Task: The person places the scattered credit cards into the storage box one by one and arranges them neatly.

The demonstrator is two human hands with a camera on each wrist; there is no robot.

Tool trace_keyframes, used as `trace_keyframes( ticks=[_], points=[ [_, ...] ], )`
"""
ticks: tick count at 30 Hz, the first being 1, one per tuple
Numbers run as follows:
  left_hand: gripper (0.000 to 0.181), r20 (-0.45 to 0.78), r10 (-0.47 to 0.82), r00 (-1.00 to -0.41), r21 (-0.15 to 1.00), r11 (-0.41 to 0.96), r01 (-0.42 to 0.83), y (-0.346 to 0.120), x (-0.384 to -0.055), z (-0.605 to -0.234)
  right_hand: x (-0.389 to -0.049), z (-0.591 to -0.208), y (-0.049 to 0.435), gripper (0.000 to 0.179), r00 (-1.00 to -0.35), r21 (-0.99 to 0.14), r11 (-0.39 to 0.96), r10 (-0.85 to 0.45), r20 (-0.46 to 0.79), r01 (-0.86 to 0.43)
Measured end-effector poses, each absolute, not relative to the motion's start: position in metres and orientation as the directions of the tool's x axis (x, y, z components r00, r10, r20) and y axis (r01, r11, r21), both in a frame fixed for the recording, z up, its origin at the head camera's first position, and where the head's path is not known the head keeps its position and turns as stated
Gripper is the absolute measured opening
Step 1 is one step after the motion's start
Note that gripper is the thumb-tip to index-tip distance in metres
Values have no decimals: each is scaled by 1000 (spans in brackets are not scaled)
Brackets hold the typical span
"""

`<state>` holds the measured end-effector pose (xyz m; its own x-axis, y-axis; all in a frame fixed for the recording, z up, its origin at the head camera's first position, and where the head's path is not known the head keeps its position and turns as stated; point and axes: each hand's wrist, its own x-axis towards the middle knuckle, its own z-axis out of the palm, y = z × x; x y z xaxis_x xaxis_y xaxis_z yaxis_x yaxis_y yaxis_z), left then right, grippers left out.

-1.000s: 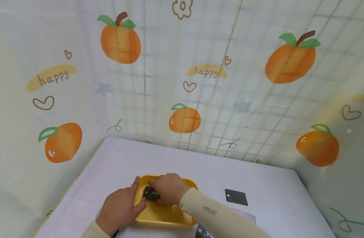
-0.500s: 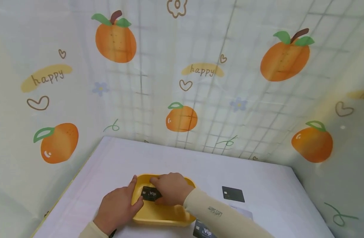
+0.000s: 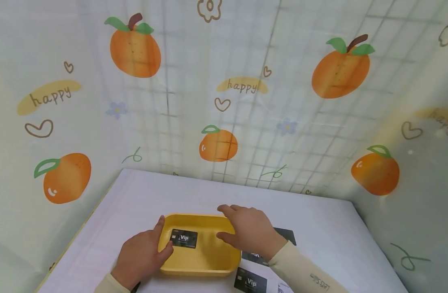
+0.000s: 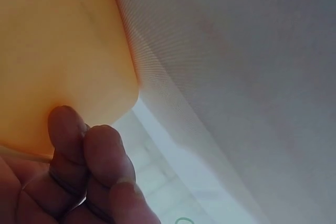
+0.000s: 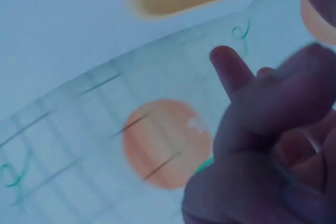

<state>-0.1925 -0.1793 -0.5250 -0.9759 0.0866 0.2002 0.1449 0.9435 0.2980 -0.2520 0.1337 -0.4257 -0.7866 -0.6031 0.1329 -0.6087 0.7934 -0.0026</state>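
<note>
Across the yellow tray (image 3: pixel 216 254) from the released right hand (image 3: pixel 250 228), the left hand (image 3: pixel 139 253) grips the left rim.

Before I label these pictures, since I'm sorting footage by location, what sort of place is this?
Probably a small, screened-off tabletop workspace; which room or building, I can't tell. It shows in the whitish table, the orange-printed sheeting behind and beside it, and the yellow tray holding a black Vip card.
</note>
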Motion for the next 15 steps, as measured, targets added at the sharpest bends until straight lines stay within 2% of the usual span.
trace_keyframes(
  ticks=[7,11,15],
  points=[
    [81,210,86,-974,292,945,146,-173,-192,-529,-239,-440,202,64,-852,-49,866,-479,211,-498],
    [78,200,97,-975,303,940,156,-174,-193,-530,-232,-458,226,61,-899,-59,907,-403,173,-418],
    [74,187,95,-978,309,939,151,-176,-192,-526,-227,-480,238,66,-923,-72,922,-374,84,-380]
  ],
)
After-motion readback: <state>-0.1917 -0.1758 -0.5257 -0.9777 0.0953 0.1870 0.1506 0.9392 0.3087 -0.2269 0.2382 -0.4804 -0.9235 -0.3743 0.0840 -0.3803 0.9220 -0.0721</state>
